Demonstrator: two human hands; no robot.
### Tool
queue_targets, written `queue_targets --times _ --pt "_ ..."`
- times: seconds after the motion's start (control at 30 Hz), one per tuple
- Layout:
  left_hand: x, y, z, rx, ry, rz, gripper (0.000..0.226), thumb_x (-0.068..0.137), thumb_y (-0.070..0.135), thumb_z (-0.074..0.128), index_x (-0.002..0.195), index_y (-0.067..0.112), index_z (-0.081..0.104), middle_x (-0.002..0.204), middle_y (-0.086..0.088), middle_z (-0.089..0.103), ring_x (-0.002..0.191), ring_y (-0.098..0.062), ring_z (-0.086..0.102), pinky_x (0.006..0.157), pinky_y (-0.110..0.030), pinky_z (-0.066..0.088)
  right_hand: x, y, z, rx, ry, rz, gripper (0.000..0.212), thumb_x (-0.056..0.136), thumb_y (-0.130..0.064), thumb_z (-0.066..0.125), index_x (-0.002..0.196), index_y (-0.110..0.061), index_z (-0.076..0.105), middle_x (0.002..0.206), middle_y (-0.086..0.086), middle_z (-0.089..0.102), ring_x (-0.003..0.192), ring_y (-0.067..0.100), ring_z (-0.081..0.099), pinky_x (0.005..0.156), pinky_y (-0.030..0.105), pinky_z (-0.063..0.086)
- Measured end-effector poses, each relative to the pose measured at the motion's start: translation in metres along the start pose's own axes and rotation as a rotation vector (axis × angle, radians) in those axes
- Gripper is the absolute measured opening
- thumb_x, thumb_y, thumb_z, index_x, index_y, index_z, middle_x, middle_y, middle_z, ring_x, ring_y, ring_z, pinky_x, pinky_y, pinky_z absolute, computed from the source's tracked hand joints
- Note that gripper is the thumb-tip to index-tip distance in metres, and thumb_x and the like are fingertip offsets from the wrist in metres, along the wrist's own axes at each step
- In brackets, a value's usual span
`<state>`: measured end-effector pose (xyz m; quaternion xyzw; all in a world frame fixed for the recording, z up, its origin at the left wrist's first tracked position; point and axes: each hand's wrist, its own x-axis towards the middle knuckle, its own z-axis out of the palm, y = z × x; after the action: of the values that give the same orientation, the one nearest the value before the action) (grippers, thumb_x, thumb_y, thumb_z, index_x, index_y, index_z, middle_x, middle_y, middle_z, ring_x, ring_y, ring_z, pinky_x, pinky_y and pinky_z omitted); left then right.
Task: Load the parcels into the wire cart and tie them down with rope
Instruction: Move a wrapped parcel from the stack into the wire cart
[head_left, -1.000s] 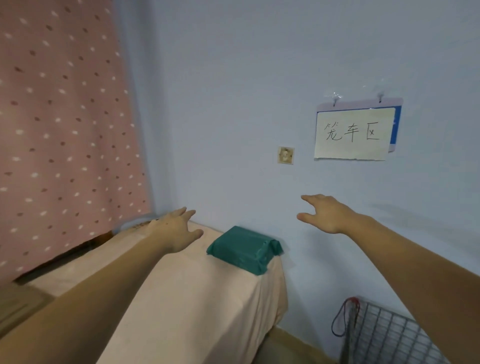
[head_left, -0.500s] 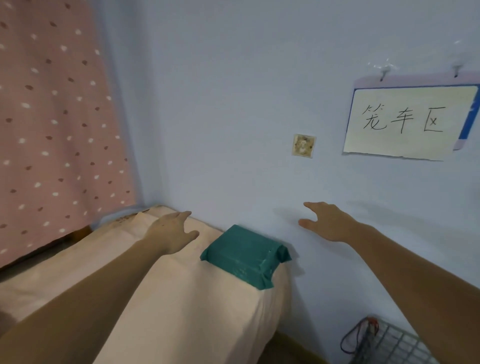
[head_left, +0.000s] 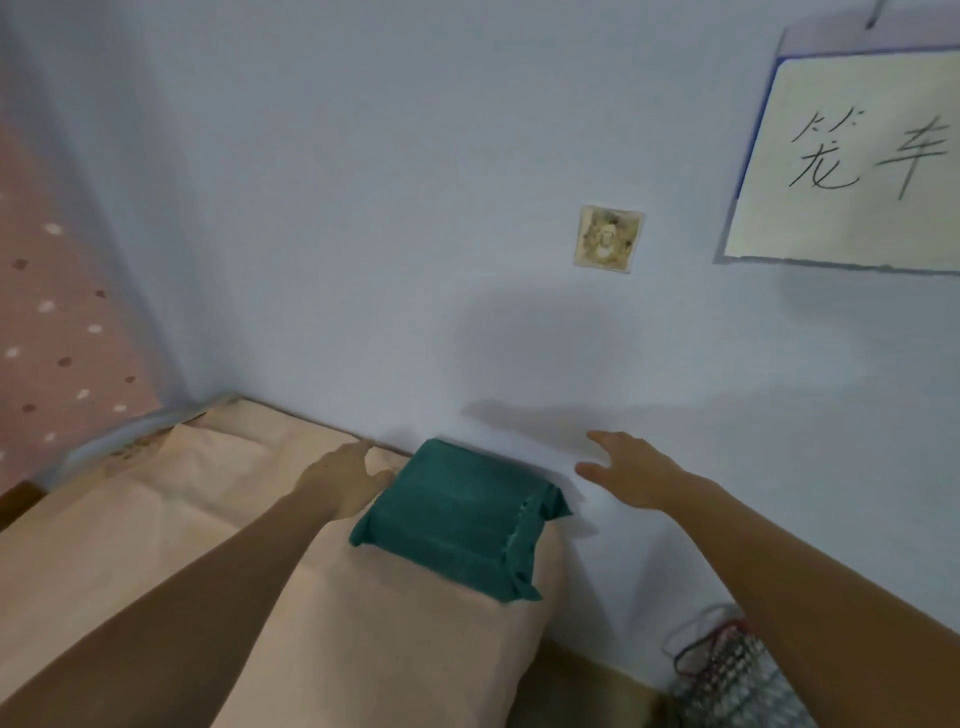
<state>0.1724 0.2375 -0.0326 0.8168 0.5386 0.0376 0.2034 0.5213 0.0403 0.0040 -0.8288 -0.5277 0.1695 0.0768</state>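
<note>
Right now a green wrapped parcel (head_left: 457, 514) lies on the far right end of a table covered in peach cloth (head_left: 156, 545), against a pale blue wall. Your left hand (head_left: 345, 480) hovers just left of the parcel, fingers relaxed and holding nothing. Your right hand (head_left: 631, 475) reaches beside the parcel's right, fingers spread, empty. Below right of the parcel stands the wire cart (head_left: 737, 680) with red rope (head_left: 693, 649) on its rim.

matt green-wrapped parcel (head_left: 457, 514), wire cart (head_left: 737, 686), paper sign (head_left: 852, 161)
</note>
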Motion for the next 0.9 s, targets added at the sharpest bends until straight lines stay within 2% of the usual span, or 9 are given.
queue_targets --times 0.17,0.3,0.4,0.5,0.53,0.63,0.7,0.8,0.9 --pt "0.063 -0.002 0.064 -0.067 -0.094 -0.069 0.075 0.094 0.061 0.051 0.154 0.021 0.033 0.153 -0.008 0.046 0.132 -0.031 0.051 0.108 -0.044 0.043 0.061 0.007 0.07 0.163 -0.134 0.108 0.067 0.101 -0.05 0.05 0.156 -0.017 0.03 0.158 0.009 0.039 0.136 0.029 0.046 0.105 0.034 0.038" --pt "0.103 -0.01 0.11 -0.06 -0.125 -0.133 0.075 0.095 0.062 0.05 0.151 0.015 0.034 0.146 -0.009 0.051 0.123 -0.031 0.058 0.1 -0.045 0.05 0.103 0.013 0.124 0.339 -0.185 0.187 0.054 0.101 -0.044 0.053 0.148 -0.019 0.041 0.143 0.009 0.054 0.119 0.027 0.056 0.09 0.026 0.038" --pt "0.128 -0.022 0.14 -0.132 -0.142 -0.215 0.077 0.095 0.063 0.049 0.151 0.012 0.033 0.144 -0.011 0.053 0.121 -0.033 0.059 0.101 -0.048 0.05 0.13 0.018 0.159 0.491 -0.248 0.289 0.045 0.101 -0.044 0.054 0.135 -0.015 0.053 0.126 0.009 0.064 0.099 0.023 0.062 0.081 0.028 0.043" --pt "0.146 -0.031 0.161 -0.288 -0.16 -0.335 0.078 0.095 0.062 0.051 0.151 0.009 0.034 0.145 -0.013 0.052 0.124 -0.035 0.056 0.103 -0.046 0.048 0.142 0.019 0.186 0.729 -0.329 0.483 0.045 0.091 -0.049 0.068 0.116 -0.013 0.06 0.101 0.002 0.067 0.082 0.018 0.063 0.069 0.031 0.049" --pt "0.15 -0.034 0.167 -0.313 -0.159 -0.357 0.077 0.095 0.061 0.052 0.149 0.009 0.036 0.143 -0.014 0.053 0.122 -0.034 0.057 0.102 -0.044 0.048 0.143 0.019 0.195 0.785 -0.369 0.509 0.047 0.087 -0.052 0.072 0.113 -0.014 0.062 0.098 -0.001 0.068 0.084 0.018 0.064 0.068 0.031 0.051" --pt "0.158 -0.043 0.182 -0.358 -0.136 -0.388 0.074 0.089 0.063 0.062 0.138 0.009 0.047 0.128 -0.012 0.061 0.107 -0.029 0.061 0.088 -0.04 0.051 0.147 0.019 0.218 0.894 -0.452 0.549 0.053 0.078 -0.062 0.075 0.111 -0.021 0.065 0.106 0.0 0.073 0.098 0.025 0.068 0.086 0.04 0.057" --pt "0.161 -0.048 0.187 -0.409 -0.119 -0.409 0.076 0.083 0.067 0.067 0.132 0.012 0.05 0.12 -0.008 0.063 0.099 -0.026 0.061 0.08 -0.036 0.049 0.149 0.019 0.228 0.995 -0.474 0.581 0.06 0.076 -0.062 0.076 0.118 -0.021 0.064 0.11 0.002 0.073 0.1 0.026 0.068 0.084 0.038 0.056" --pt "0.163 -0.05 0.188 -0.409 -0.101 -0.425 0.073 0.08 0.069 0.069 0.126 0.014 0.05 0.113 -0.005 0.064 0.095 -0.025 0.062 0.076 -0.036 0.048 0.15 0.023 0.234 1.119 -0.483 0.604 0.064 0.073 -0.059 0.081 0.121 -0.02 0.065 0.109 0.004 0.075 0.1 0.026 0.069 0.087 0.04 0.057" --pt "0.155 -0.044 0.187 -0.386 -0.075 -0.425 0.068 0.08 0.068 0.068 0.119 0.016 0.049 0.106 -0.003 0.063 0.09 -0.023 0.062 0.075 -0.038 0.051 0.145 0.029 0.234 1.214 -0.479 0.651 0.07 0.065 -0.062 0.085 0.119 -0.021 0.067 0.113 0.004 0.074 0.108 0.029 0.067 0.104 0.049 0.049"
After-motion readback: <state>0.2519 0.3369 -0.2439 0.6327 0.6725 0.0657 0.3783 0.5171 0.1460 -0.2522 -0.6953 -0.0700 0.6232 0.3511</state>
